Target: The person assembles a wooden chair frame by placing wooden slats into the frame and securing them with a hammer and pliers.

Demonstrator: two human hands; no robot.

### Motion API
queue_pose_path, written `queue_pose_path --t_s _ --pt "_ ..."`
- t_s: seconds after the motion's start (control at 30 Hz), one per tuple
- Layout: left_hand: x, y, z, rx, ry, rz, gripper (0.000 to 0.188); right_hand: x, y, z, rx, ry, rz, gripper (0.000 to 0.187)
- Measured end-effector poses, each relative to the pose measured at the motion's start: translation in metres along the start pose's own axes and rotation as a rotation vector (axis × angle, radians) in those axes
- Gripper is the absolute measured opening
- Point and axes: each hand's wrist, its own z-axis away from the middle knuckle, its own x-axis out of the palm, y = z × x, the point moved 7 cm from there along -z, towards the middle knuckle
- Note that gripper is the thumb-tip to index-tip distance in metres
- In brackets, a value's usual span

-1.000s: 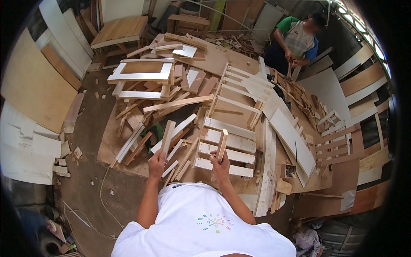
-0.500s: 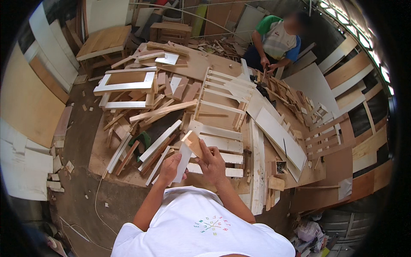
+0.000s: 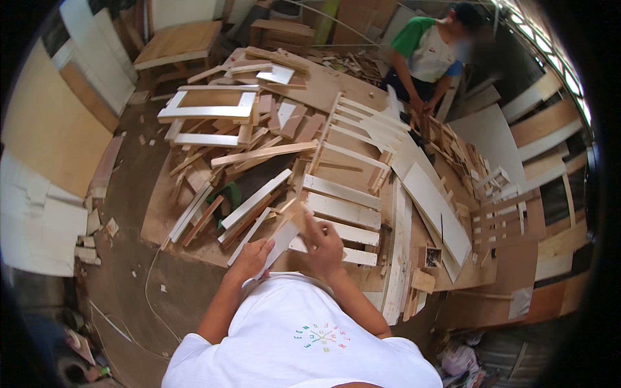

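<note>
Close in front of my body, my left hand [image 3: 254, 257] is closed around a short wooden board [image 3: 283, 238]. Its broad face is white, and its upper end shows bare, light wood. My right hand [image 3: 323, 247] is at the board's right side, near the upper end. Motion smears its fingers; one seems to reach up along the wood, and whether they touch it is unclear. Just beyond my hands lies a slatted frame with white slats [image 3: 343, 208], and a second slatted frame [image 3: 362, 132] is farther off.
A pile of loose wooden strips [image 3: 262, 152] and a white rectangular frame [image 3: 213, 113] cover the left of the worktable [image 3: 158, 216]. Long white boards [image 3: 436, 210] lie on the right, beside a small box [image 3: 429, 257]. Another person [image 3: 424, 58] works at the far right. A cord [image 3: 147, 284] trails on the floor.
My right hand has loosened from the board's bare wood end and is moving against or beside it. The left hand keeps its hold. The whole view has shifted slightly.
</note>
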Motion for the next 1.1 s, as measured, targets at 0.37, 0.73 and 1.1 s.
queue_pose_path --t_s 0.37,0.73,1.1 --pt "-0.028 -0.089 0.003 -0.211 0.298 0.135 0.036 0.122 0.008 -0.012 0.173 -0.380 -0.270 0.081" --pt "-0.058 -0.114 -0.029 -0.103 0.631 -0.328 0.034 0.214 0.016 -0.037 0.387 -0.329 -0.538 0.084" --pt "-0.171 -0.101 -0.069 0.046 1.066 -0.409 0.031 0.204 0.029 -0.012 0.298 -0.435 -0.381 0.081"
